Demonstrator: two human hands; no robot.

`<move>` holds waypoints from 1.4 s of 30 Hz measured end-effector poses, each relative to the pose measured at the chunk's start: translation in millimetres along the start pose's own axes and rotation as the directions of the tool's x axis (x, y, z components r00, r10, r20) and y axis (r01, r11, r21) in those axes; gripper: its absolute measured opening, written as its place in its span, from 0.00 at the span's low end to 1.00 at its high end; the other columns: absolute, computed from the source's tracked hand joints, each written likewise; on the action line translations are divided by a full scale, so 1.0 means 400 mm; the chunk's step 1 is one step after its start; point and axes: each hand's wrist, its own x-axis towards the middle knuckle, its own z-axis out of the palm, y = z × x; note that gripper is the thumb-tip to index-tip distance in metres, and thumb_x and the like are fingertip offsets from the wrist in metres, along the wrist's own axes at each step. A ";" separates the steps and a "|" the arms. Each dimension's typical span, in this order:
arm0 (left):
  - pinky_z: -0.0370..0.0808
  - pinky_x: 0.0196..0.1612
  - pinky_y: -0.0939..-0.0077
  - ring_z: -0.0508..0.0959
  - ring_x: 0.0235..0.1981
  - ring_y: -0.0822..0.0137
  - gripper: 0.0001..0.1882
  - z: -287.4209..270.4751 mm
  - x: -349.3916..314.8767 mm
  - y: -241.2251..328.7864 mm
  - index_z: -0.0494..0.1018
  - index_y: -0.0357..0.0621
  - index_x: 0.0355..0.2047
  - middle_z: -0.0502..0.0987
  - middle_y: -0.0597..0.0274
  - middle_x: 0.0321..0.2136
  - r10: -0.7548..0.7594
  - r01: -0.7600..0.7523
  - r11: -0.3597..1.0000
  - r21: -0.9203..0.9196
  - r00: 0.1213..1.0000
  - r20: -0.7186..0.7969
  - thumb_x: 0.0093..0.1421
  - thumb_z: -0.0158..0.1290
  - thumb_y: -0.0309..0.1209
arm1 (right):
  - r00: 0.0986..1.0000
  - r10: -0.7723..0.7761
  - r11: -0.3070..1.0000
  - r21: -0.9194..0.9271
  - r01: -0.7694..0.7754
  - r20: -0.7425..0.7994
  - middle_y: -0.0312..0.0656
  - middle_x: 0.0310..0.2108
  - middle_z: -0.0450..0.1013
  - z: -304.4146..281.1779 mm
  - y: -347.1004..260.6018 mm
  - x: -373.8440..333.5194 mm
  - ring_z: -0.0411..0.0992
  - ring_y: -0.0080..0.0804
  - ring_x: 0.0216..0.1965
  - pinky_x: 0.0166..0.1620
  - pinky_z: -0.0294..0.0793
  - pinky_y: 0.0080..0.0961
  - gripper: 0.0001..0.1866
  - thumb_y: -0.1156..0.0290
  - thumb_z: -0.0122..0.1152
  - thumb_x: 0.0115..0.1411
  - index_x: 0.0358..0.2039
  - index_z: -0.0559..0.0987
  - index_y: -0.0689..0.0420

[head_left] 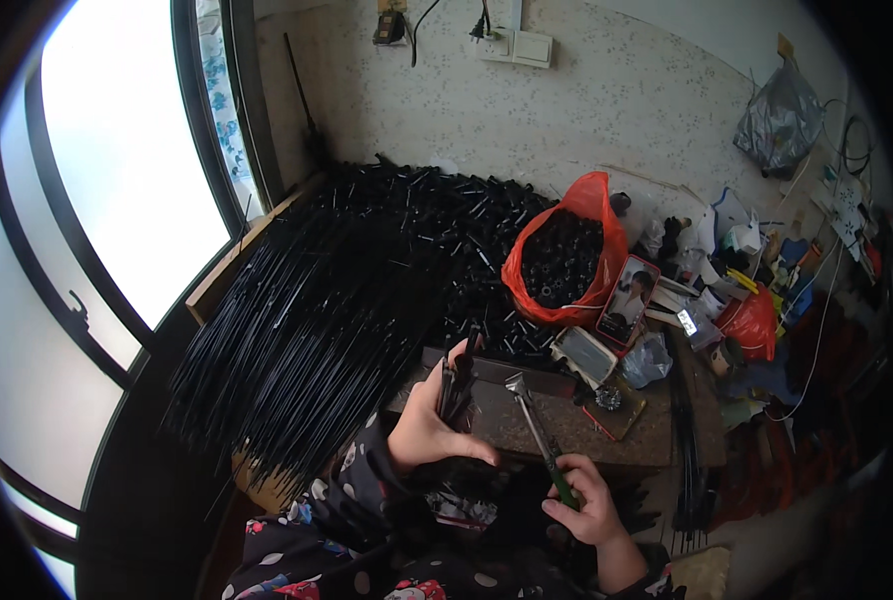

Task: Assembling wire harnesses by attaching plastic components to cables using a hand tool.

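Note:
My right hand (pixel 591 503) grips the green handle of a slim tool with a metal shaft and a short, wide head (pixel 533 415). The head points up and away from me, over the worn work board (pixel 500 428). My left hand (pixel 429 425) is beside it on the left, its thumb stretched toward the tool but apart from it. Several narrow black pieces (pixel 454 388) lie against its curled fingers; their exact shape is hard to make out. A dark bar (pixel 517 378) runs along the far side of the board, just beyond both hands.
Long thin black rods (pixel 297 340) are heaped at the left, with short black tubes (pixel 407 200) behind. A red plastic bag (pixel 517 268) holds small black parts. A phone (pixel 629 300), a clear-lidded box (pixel 587 355) and clutter are at the right. Windows (pixel 117 160) line the left.

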 end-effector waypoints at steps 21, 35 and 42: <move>0.70 0.43 0.81 0.76 0.38 0.73 0.46 -0.011 -0.012 0.074 0.63 0.35 0.50 0.76 0.59 0.37 0.050 -0.045 0.972 0.229 0.999 -0.015 0.31 0.72 0.39 | 0.826 0.247 0.963 -0.038 -0.265 0.506 0.44 0.26 0.72 0.057 -0.056 0.063 0.71 0.28 0.22 0.29 0.71 0.20 0.28 0.80 0.65 0.44 0.46 0.64 0.64; 0.69 0.33 0.84 0.72 0.29 0.78 0.36 -0.029 -0.008 0.087 0.70 0.35 0.41 0.74 0.65 0.29 -0.009 0.007 0.993 0.120 1.000 0.011 0.33 0.71 0.39 | 0.955 -0.007 0.982 -0.180 0.063 0.296 0.43 0.21 0.70 0.107 -0.059 0.080 0.69 0.32 0.20 0.26 0.70 0.25 0.28 0.74 0.66 0.44 0.45 0.64 0.65; 0.68 0.42 0.82 0.71 0.37 0.78 0.39 -0.052 -0.004 0.086 0.68 0.34 0.43 0.74 0.62 0.35 -0.003 0.009 0.994 -0.113 0.999 0.050 0.32 0.71 0.40 | 0.693 0.221 0.585 0.475 -0.657 0.686 0.40 0.23 0.73 0.063 -0.082 0.027 0.72 0.24 0.23 0.24 0.70 0.18 0.12 0.74 0.56 0.55 0.38 0.71 0.67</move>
